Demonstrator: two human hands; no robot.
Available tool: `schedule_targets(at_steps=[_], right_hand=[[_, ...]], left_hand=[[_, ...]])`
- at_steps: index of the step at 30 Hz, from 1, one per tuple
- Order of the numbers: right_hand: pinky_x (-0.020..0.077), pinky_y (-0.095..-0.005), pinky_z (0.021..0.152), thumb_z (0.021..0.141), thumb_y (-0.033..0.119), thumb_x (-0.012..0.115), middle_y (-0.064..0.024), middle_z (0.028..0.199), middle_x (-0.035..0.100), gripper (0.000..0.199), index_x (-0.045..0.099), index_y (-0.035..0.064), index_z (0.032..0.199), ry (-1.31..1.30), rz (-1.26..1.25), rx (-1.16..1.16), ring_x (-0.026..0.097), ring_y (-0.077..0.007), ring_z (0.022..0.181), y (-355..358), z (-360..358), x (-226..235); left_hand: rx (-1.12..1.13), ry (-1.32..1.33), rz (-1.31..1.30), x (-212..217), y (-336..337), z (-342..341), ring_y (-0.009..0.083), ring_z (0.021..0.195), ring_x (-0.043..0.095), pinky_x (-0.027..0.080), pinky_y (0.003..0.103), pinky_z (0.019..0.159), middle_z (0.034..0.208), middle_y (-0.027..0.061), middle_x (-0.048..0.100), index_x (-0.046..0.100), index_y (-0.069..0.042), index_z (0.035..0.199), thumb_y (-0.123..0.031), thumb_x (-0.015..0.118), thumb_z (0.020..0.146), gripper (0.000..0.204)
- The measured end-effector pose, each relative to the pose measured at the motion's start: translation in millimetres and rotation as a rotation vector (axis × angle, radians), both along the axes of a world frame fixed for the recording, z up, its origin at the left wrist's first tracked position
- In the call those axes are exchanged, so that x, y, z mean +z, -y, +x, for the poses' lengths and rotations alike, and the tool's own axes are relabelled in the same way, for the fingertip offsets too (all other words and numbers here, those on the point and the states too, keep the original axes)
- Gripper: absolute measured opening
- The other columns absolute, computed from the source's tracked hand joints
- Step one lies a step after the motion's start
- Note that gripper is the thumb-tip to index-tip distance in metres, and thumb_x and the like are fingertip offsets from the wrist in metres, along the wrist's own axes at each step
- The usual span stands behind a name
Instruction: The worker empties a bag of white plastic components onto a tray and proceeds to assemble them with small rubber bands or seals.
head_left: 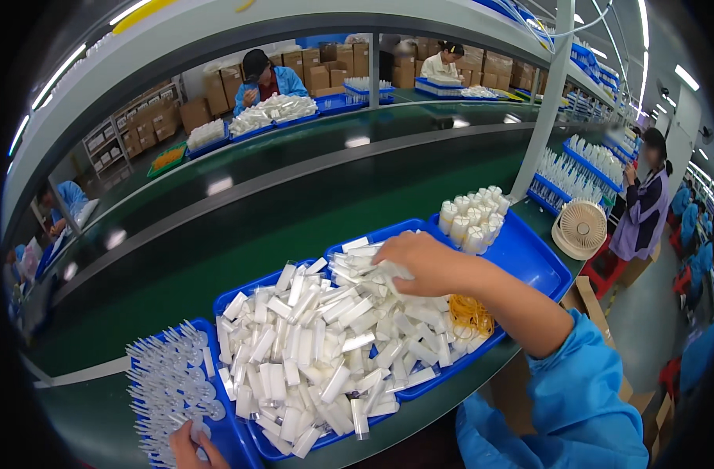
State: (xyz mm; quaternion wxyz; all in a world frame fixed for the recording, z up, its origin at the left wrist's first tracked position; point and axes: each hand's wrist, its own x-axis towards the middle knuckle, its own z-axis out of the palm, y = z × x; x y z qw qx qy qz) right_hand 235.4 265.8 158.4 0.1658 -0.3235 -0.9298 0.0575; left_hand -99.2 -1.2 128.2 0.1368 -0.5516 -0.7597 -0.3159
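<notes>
My right hand (421, 262) reaches over a heap of small white strips in clear sleeves (310, 336), fingers curled down into its far side. Something whitish shows under the palm, but I cannot make it out. At the lower left, my left hand (194, 449) has thumb and finger closed round a clear plastic piece, partly cut off by the picture's edge. It is at the near end of a blue tray (240, 445) of translucent parts with thin upright stems (166, 375). The heap spreads over two blue trays (224, 301) standing side by side.
Yellow rubber bands (471, 314) lie at the heap's right. Bundled white rolls (474, 219) stand in another blue tray (529, 254). A beige fan (580, 229) and a metal post (546, 102) are farther right. Beyond the green conveyor (294, 195), people sit behind loaded trays.
</notes>
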Motion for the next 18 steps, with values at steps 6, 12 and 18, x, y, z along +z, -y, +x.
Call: schedule_targets(at_steps=[6, 12, 18], right_hand=[[0.0458, -0.0407, 0.079, 0.072, 0.007, 0.057, -0.012, 0.1, 0.06, 0.032, 0.059, 0.0096, 0.104, 0.5, -0.015, -0.081, 0.057, -0.0288, 0.094, -14, -53, -5], [0.0492, -0.0352, 0.065, 0.072, 0.002, 0.057, -0.0143, 0.087, 0.058, 0.026, 0.062, 0.0059, 0.097, -0.005, 0.143, -0.166, 0.061, -0.0262, 0.077, -5, -42, -5], [0.0345, -0.0189, 0.054, 0.084, 0.009, 0.058, 0.0002, 0.08, 0.053, 0.028, 0.057, 0.0044, 0.112, -0.674, -1.015, -0.021, 0.042, -0.0044, 0.061, 76, -36, 21]], left_hand=[[-0.176, 0.855, 0.507, -10, 25, 37, 0.0153, 0.072, 0.054, 0.045, 0.025, 0.067, 0.085, 0.0084, 0.055, 0.048, -0.002, 0.103, -0.001, 0.057, 0.083, 0.022], [-0.565, 1.381, 0.418, -12, 16, 79, 0.0148, 0.075, 0.054, 0.045, 0.024, 0.065, 0.093, 0.0094, 0.051, 0.045, -0.004, 0.099, 0.004, 0.057, 0.081, 0.023], [-0.817, 1.012, 0.19, -4, -4, 106, 0.0212, 0.073, 0.055, 0.044, 0.03, 0.065, 0.08, 0.0121, 0.059, 0.062, 0.001, 0.083, 0.001, 0.063, 0.076, 0.007]])
